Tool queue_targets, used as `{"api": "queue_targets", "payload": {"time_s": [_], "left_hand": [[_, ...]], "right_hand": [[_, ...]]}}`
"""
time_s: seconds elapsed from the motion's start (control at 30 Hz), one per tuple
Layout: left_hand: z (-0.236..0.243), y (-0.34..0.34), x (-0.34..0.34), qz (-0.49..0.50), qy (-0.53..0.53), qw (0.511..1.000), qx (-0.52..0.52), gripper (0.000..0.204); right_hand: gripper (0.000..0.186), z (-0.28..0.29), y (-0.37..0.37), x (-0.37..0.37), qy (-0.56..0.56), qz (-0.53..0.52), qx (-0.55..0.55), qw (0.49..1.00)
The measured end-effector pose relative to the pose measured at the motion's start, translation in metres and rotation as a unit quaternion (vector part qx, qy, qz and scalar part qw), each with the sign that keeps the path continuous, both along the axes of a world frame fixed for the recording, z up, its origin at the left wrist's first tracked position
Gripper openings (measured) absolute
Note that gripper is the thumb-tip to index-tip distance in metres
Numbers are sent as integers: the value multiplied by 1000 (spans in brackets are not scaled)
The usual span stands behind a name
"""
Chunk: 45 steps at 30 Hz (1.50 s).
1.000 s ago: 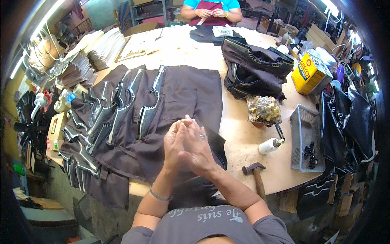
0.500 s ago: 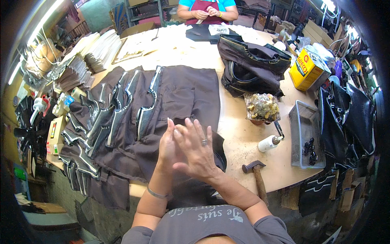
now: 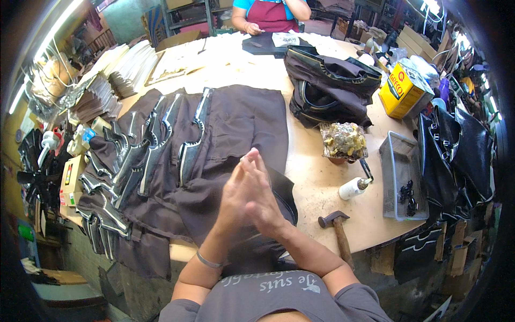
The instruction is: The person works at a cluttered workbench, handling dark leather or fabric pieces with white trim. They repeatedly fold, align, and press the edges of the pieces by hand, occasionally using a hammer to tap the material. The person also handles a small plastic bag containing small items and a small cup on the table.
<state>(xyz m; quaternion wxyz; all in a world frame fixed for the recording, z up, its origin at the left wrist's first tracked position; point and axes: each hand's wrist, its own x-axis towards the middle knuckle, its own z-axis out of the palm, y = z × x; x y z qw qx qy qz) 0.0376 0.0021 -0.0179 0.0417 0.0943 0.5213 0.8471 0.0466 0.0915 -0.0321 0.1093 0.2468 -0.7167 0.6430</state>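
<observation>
My left hand (image 3: 234,199) and my right hand (image 3: 264,201) are pressed palm to palm above the near part of the table, somewhat smeared by motion. Their fingers stretch out flat and point away from me; nothing shows between them. Beneath them spreads dark brown cloth (image 3: 257,115), lying in overlapping layers. Several curved black pieces with pale edges (image 3: 189,160) rest on the cloth toward the left. To the right of my hands, a hammer (image 3: 341,236) with a wooden handle lies near the table's front edge.
On the right are a white bottle (image 3: 351,189), a block of yellowish lumps (image 3: 344,141), a grey plastic basket (image 3: 390,185), a yellow tin (image 3: 401,92) and a dark heap of bag parts (image 3: 330,80). Paper stacks (image 3: 131,64) stand far left. Another person (image 3: 273,17) is across the table.
My right hand's spread fingers have come together, and both palms now line up flat. The person across has raised one hand toward the head.
</observation>
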Motion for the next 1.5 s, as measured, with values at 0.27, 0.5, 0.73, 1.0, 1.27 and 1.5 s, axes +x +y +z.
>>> {"api": "queue_targets", "payload": {"time_s": [0.27, 0.5, 0.73, 1.0, 1.27, 1.5], "left_hand": [[3, -25, -5, -142, -106, 964, 198, 38], [-4, -19, -6, 40, -98, 991, 87, 23], [-20, -26, -9, -48, -153, 933, 322, 37], [14, 6, -1, 123, 43, 986, 100, 23], [-4, -14, -6, 127, 81, 984, 95, 28], [-27, -26, -14, 67, -28, 991, 109, 24]], "right_hand": [[81, -3, 2, 7, 63, -51, 163, 983], [72, -12, -1, 3, 86, -146, 272, 947], [74, -12, -9, 9, 63, -71, 204, 974], [86, 15, -10, 16, -248, 232, -359, 869], [78, 10, -15, 18, -156, 237, -276, 918], [74, 2, -1, 13, -103, 155, -111, 976]]}}
